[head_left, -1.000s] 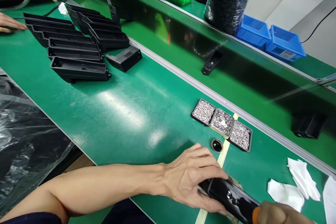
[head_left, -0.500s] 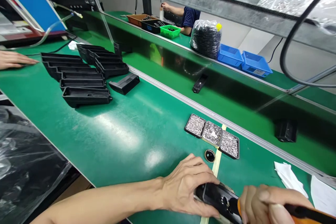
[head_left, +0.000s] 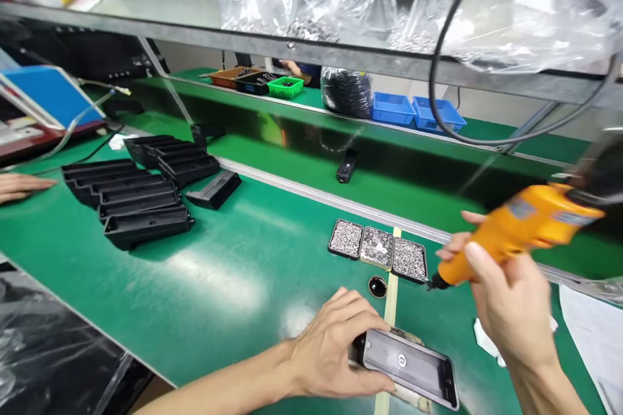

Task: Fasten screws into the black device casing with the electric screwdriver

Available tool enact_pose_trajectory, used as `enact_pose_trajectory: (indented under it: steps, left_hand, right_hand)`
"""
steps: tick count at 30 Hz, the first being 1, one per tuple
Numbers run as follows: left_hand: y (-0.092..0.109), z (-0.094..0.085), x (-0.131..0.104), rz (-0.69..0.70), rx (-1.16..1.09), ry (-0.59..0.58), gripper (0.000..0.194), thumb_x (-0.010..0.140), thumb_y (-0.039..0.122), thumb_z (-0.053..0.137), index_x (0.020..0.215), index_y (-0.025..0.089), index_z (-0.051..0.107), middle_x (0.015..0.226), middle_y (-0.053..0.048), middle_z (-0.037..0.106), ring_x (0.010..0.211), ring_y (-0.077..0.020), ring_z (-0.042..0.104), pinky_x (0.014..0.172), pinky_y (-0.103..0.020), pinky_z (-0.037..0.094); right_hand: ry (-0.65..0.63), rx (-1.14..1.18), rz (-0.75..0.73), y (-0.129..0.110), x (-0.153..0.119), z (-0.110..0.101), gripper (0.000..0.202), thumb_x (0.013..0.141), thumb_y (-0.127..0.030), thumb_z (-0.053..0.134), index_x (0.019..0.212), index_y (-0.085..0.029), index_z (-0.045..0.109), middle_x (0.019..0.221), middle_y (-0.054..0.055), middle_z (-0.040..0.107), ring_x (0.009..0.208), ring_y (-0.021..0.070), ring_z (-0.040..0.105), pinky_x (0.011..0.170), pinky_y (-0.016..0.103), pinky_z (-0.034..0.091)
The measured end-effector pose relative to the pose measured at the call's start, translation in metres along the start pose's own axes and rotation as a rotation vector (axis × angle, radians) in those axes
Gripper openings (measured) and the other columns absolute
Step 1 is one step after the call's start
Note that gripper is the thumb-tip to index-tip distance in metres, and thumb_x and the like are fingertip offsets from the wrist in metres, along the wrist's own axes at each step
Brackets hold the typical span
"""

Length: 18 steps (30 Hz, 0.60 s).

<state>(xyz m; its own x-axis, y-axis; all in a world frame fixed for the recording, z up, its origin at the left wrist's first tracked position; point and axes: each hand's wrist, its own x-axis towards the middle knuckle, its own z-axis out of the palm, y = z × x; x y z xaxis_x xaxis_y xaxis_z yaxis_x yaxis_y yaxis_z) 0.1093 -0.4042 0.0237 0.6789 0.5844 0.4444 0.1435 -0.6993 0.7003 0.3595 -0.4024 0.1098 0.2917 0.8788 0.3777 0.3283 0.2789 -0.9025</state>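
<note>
Your left hand (head_left: pixel 335 343) grips the black housing (head_left: pixel 409 366) on the desk (head_left: pixel 233 272). Your right hand (head_left: pixel 506 301) clasps the orange screwdriver (head_left: pixel 516 227). Three trays (head_left: pixel 378 248) hold small silver screws.

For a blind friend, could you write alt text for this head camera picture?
A person's left hand steadies an open black plastic housing on a green workbench, while the right hand holds an orange electric screwdriver above it. Three small square trays of silver screws sit just beyond; stacked black plastic casings lie far left.

No writing can be read anywhere. The orange screwdriver (head_left: pixel 523 228) at three o'clock carries a label, too blurred to make out. The blue bins (head_left: pixel 416 113) at one o'clock show labels too small to read.
</note>
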Motion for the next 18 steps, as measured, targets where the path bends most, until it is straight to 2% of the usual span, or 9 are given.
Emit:
enact_pose_trajectory:
  steps: [3,5,6,8,10,12,14,16,18]
  left_hand:
    - [0.014,-0.010,0.010,-0.073,0.038,-0.176,0.056,0.083,0.058,0.081,0.123,0.022,0.064,0.107,-0.004,0.074,0.095,-0.0239,0.063,0.089,-0.041,0.043]
    - [0.022,-0.009,0.016,-0.094,0.064,-0.248,0.060,0.083,0.059,0.082,0.129,0.025,0.062,0.114,-0.004,0.072,0.102,-0.0256,0.062,0.096,-0.043,0.043]
    - [0.025,-0.005,0.018,-0.094,0.078,-0.265,0.063,0.084,0.061,0.081,0.132,0.026,0.060,0.116,-0.004,0.071,0.105,-0.0260,0.062,0.098,-0.044,0.044]
    - [0.028,0.004,0.021,-0.083,0.113,-0.282,0.066,0.085,0.061,0.081,0.135,0.024,0.059,0.117,-0.006,0.070,0.106,-0.0266,0.062,0.101,-0.045,0.045]
    - [0.029,0.013,0.022,-0.079,0.138,-0.275,0.068,0.082,0.056,0.084,0.134,0.021,0.058,0.114,-0.008,0.069,0.103,-0.0268,0.063,0.098,-0.044,0.048]
    - [0.029,0.018,0.022,-0.077,0.130,-0.253,0.071,0.078,0.048,0.089,0.135,0.021,0.056,0.114,-0.008,0.070,0.101,-0.0264,0.064,0.095,-0.042,0.049]
    - [0.029,0.019,0.022,-0.064,0.116,-0.229,0.072,0.076,0.044,0.091,0.135,0.021,0.055,0.113,-0.008,0.071,0.100,-0.0264,0.064,0.094,-0.042,0.049]
    - [0.030,0.018,0.022,-0.027,0.116,-0.224,0.069,0.079,0.043,0.088,0.135,0.021,0.054,0.111,-0.008,0.072,0.098,-0.0263,0.065,0.091,-0.041,0.049]
    - [0.030,0.017,0.023,0.020,0.105,-0.199,0.067,0.082,0.043,0.086,0.136,0.021,0.053,0.108,-0.009,0.072,0.096,-0.0259,0.066,0.087,-0.039,0.048]
  right_hand:
    - [-0.072,-0.074,0.026,0.011,0.007,-0.006,0.043,0.099,-0.057,0.066,0.132,-0.030,0.062,0.124,0.006,0.071,0.112,0.0241,0.070,0.093,0.036,0.061]
    - [-0.083,-0.152,0.036,0.023,0.000,-0.019,0.056,0.099,-0.061,0.064,0.146,-0.033,0.055,0.135,0.006,0.068,0.124,0.0265,0.067,0.100,0.039,0.058]
    - [-0.077,-0.206,0.045,0.029,-0.005,-0.028,0.062,0.098,-0.063,0.062,0.153,-0.035,0.049,0.139,0.006,0.067,0.126,0.0277,0.066,0.099,0.041,0.059]
    - [-0.045,-0.375,0.065,0.044,-0.021,-0.047,0.068,0.097,-0.068,0.060,0.157,-0.039,0.046,0.139,0.005,0.067,0.117,0.0302,0.069,0.083,0.042,0.061]
    - [0.005,-0.598,0.083,0.060,-0.041,-0.068,0.063,0.093,-0.076,0.055,0.144,-0.040,0.060,0.130,0.004,0.071,0.101,0.0334,0.071,0.065,0.044,0.057]
    - [0.042,-0.768,0.094,0.079,-0.065,-0.086,0.069,0.089,-0.085,0.049,0.125,-0.031,0.073,0.119,0.009,0.073,0.102,0.0417,0.067,0.067,0.052,0.053]
    - [0.038,-0.925,0.090,0.097,-0.088,-0.099,0.082,0.090,-0.087,0.037,0.117,-0.022,0.078,0.108,0.016,0.071,0.101,0.0476,0.062,0.072,0.059,0.050]
    - [0.009,-1.142,0.042,0.114,-0.108,-0.107,0.084,0.098,-0.078,0.025,0.123,-0.017,0.078,0.107,0.020,0.066,0.092,0.0431,0.059,0.075,0.059,0.049]
    - [-0.012,-1.296,-0.008,0.129,-0.122,-0.109,0.075,0.104,-0.065,0.022,0.130,-0.020,0.076,0.112,0.019,0.063,0.087,0.0376,0.057,0.077,0.054,0.050]
